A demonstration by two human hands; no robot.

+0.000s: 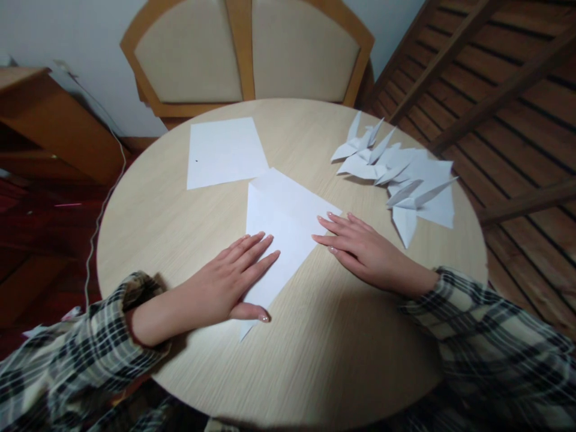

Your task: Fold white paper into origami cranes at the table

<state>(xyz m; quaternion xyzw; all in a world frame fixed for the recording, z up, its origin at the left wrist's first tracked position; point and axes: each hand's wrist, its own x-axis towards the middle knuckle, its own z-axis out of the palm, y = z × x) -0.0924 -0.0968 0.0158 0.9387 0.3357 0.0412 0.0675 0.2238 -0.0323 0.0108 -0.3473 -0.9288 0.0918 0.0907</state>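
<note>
A white sheet folded into a triangle (284, 225) lies in the middle of the round wooden table (180, 234). My left hand (225, 282) rests flat on its lower left part, fingers stretched out and together, thumb along the paper's edge. My right hand (360, 246) lies flat at the sheet's right corner, fingertips pressing the fold. Neither hand grips anything.
A flat white sheet (224, 151) lies at the table's far left. Several folded paper cranes (396, 174) are heaped at the far right. A padded wooden chair (245, 57) stands behind the table. A white cable (105, 198) hangs at the left, and wooden stairs (504, 90) rise at right.
</note>
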